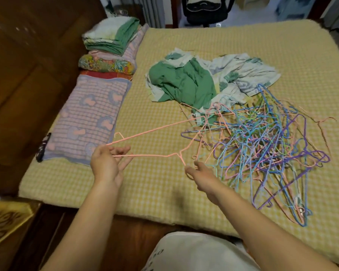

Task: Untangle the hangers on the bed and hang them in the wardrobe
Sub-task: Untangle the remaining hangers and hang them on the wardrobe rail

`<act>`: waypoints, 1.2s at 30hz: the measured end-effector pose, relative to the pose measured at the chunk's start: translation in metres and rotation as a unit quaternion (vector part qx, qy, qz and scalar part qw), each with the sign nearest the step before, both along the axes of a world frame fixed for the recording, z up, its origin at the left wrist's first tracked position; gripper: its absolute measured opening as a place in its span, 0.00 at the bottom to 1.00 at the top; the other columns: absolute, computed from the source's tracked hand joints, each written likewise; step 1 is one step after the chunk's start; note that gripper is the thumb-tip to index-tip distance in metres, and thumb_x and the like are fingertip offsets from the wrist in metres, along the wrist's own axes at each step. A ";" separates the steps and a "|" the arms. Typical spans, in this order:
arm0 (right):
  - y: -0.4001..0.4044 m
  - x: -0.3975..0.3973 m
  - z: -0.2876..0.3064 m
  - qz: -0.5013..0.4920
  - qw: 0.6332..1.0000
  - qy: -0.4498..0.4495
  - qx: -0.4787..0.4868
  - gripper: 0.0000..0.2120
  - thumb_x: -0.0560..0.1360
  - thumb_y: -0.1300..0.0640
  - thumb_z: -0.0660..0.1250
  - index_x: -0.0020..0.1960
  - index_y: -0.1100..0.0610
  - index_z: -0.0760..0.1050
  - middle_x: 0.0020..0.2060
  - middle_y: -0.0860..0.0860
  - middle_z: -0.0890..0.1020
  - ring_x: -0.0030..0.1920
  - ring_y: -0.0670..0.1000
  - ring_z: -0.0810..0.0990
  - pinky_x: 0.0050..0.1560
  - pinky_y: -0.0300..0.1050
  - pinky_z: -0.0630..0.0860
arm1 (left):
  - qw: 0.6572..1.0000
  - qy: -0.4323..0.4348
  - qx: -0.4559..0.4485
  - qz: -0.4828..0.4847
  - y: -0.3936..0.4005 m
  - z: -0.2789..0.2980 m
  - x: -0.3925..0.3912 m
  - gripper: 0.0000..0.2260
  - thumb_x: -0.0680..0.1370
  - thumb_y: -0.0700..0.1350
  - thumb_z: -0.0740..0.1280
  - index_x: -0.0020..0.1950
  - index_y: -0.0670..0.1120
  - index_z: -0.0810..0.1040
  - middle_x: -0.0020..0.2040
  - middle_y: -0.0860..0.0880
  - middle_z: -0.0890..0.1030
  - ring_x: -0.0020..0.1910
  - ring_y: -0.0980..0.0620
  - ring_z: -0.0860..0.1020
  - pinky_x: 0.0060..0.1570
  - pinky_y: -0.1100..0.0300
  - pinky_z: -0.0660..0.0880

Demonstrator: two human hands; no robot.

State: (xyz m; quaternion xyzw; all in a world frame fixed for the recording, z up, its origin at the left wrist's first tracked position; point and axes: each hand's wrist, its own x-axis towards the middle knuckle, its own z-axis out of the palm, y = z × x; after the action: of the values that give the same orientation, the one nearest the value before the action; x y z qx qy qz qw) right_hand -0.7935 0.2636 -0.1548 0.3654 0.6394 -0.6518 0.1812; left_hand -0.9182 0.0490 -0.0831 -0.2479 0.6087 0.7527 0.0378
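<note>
Pink wire hanger (151,132) is held up over the bed (155,184) near its front edge. One end is pinched in the left hand (108,163), and the hook is pinched in the right hand (199,171). Just beside it, toward the right edge, sits the tangled hanger pile (262,153) (blue, purple, pink). Farther back lies a green and white cloth (184,83).

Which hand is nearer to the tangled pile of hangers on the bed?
Right. The right hand sits at the near-left edge of the tangled hanger pile, pinching the pink hanger by its hook. The left hand holds that hanger's far end, well left of the pile.
</note>
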 end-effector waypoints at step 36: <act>0.056 0.090 -0.302 -0.061 0.883 -0.330 0.328 0.48 0.68 0.52 0.74 0.77 0.58 0.48 0.71 0.60 0.60 0.66 0.67 0.68 0.61 0.60 0.72 | 0.878 -0.170 -0.364 -0.260 -0.061 -0.217 0.070 0.16 0.85 0.49 0.56 0.73 0.56 0.67 0.52 0.45 0.79 0.49 0.43 0.77 0.56 0.40 0.75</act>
State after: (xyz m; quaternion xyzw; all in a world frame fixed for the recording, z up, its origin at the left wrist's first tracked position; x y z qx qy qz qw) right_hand -0.7031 0.3192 -0.4572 0.6362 0.6964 -0.2558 0.2117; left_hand -0.8487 -0.0115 -0.3003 -0.2014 0.8663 0.3878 0.2420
